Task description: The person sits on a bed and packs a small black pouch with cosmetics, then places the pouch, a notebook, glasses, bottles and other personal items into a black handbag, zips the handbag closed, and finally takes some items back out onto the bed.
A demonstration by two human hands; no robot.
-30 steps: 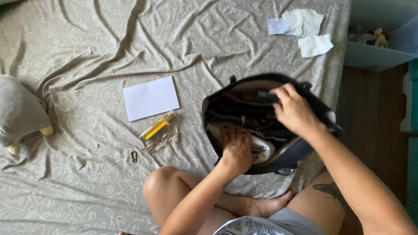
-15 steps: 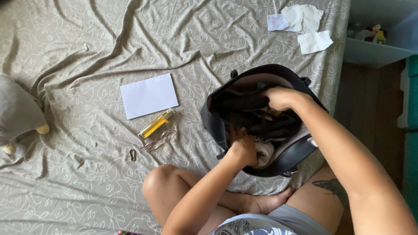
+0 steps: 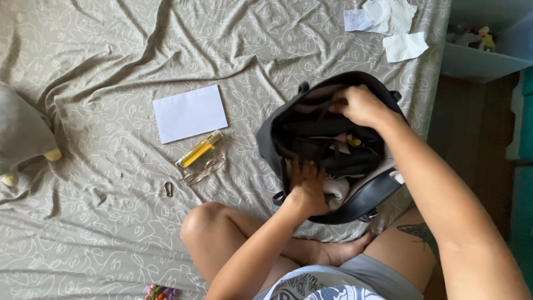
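- Bag (image 3: 270, 145) on the bed, just past the bent knee (image 3: 204, 233); black, mouth open; shifted a little further away than a second ago, and tipped more upright.
- Right hand (image 3: 358, 105) moved from the middle of the bag to its far rim; fingers curled tight over that edge, holding it up and back. No sign now of the teal thing seen under those fingers a second ago.
- Left hand (image 3: 308, 191) kept at the near rim, as before; fingers bent down into the bag next to a white cloth (image 3: 336, 190), tips hidden, so cannot tell whether gripping anything.
- Small yellow thing (image 3: 354, 142) newly showing in the middle of the bag, among dark folds.
- Judged from this: mouth held wider, contents being sorted through, nothing lifted out.
- Left of the bag, untouched and in the same places: white sheet of paper (image 3: 190, 113), yellow tube (image 3: 199, 150), glasses (image 3: 204, 171), and a small metal clip (image 3: 169, 189) further left.
- Beyond the bag, near the far corner of the bed: crumpled tissues (image 3: 397, 28).
- Far left of the bag, at the frame's edge: grey plush toy (image 3: 22, 130).
- Underneath it all: grey-beige sheet (image 3: 111, 55) with a pale swirl pattern, heavily creased.
- Right of the bag, off the bed: dark wooden floor (image 3: 472, 128) and a pale shelf (image 3: 477, 61) with small figures, too blurred to tell apart.
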